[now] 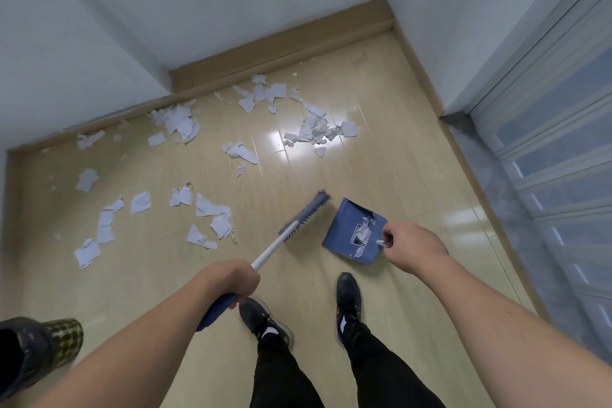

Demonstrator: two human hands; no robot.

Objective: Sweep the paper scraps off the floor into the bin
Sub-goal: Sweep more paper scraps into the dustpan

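Most of the paper scraps (185, 129) lie ahead and to the left of us on the floor (381, 129), so the left hand (228, 280), wrapped round the broom (303, 217) handle, is nearer them. Broom's long axis runs up-right, head just beside the dustpan (352, 232). Right hand (414, 247) grips the dustpan's handle. Bin (39, 351) sits bottom-left. We can't read any writing, the dustpan's mark is too small.

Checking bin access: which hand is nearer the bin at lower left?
Left. The left hand, gripping the broom, is right of the bin; the right hand, holding the dustpan, is farther right.
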